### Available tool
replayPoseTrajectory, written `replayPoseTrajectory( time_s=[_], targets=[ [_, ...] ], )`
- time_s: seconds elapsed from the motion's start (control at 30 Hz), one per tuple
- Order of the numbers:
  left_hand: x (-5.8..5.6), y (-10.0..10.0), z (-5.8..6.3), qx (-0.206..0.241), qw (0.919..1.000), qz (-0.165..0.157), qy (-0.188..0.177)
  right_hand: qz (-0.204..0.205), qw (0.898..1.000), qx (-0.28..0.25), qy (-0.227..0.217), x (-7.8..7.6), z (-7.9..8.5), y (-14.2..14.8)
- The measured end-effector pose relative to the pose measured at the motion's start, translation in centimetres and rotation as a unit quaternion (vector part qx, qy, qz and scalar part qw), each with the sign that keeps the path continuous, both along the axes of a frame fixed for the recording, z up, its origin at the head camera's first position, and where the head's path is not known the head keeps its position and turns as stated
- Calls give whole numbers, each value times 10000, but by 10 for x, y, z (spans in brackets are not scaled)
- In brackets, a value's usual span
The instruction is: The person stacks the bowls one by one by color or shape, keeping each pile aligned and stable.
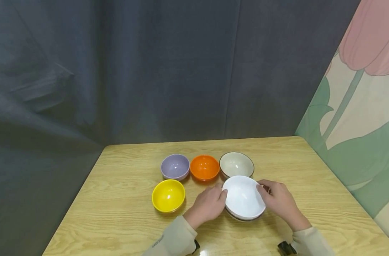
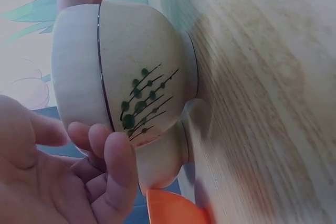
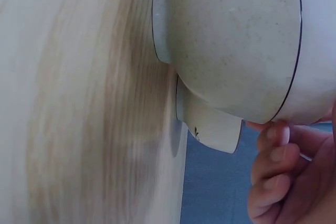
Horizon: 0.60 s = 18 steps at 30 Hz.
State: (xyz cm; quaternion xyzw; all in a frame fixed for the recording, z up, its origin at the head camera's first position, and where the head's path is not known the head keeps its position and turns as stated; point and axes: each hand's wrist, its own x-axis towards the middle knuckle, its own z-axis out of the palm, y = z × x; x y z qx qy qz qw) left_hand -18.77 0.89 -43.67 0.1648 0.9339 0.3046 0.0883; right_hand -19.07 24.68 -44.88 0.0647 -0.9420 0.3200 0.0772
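A white bowl (image 1: 243, 197) sits nested in a cream bowl (image 2: 142, 51) with a dark rim line and a green sprig pattern. My left hand (image 1: 210, 202) pinches the white bowl's left rim, thumb on top and fingers curled beneath. On the opposite side, my right hand (image 1: 279, 201) grips the rim the same way, with its fingertips near the cream bowl's edge in the right wrist view. The cream bowl's foot is at the tabletop. Just behind the pair stands another cream bowl (image 1: 236, 164) with a dark rim.
An orange bowl (image 1: 205, 168) and a purple bowl (image 1: 175, 167) continue the back row to the left. In front of the purple one is a yellow bowl (image 1: 168, 196). All stand on a wooden table (image 1: 117, 199), with a dark curtain (image 1: 168, 71) behind and a flower-painted wall (image 1: 357, 142) at right.
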Motion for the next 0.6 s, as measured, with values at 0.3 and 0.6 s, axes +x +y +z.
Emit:
replayPoseTrajectory(
  time_s=[0.3, 0.6],
  targets=[
    [6, 2, -4, 202, 9997, -149, 79, 138, 9996, -237, 87, 1, -2, -2],
    [2, 3, -7, 253, 9993, -199, 198, 72, 9988, -492, 7, 3, -4, -5]
  ],
)
